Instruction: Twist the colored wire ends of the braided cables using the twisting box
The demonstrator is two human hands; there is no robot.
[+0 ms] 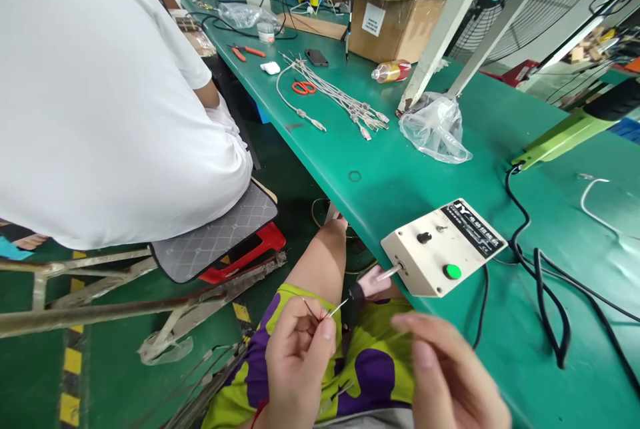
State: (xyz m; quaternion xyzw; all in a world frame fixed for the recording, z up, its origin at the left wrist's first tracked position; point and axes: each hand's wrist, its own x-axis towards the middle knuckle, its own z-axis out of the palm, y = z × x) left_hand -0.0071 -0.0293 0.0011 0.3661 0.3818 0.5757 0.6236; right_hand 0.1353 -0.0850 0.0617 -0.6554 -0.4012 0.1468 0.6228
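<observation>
My left hand (303,352) is closed in a pinch on thin wires (336,310), whose red, dark and white ends stick out above the fingertips. To its right, my right hand (447,369) is partly blurred, thumb and index finger apart, with nothing seen between them. A beige control box (430,256) with a black knob, a small switch and a green button sits at the table edge, above my right hand. A metal shaft (390,273) sticks out of its left side.
On the green table (360,196) lie grey USB cables (345,99), orange scissors (303,87), pliers (245,52), a phone (317,57), a plastic bag (436,128) and a green-handled tool (565,136). A carton (395,22) stands behind. A person in white (120,96) sits at the left.
</observation>
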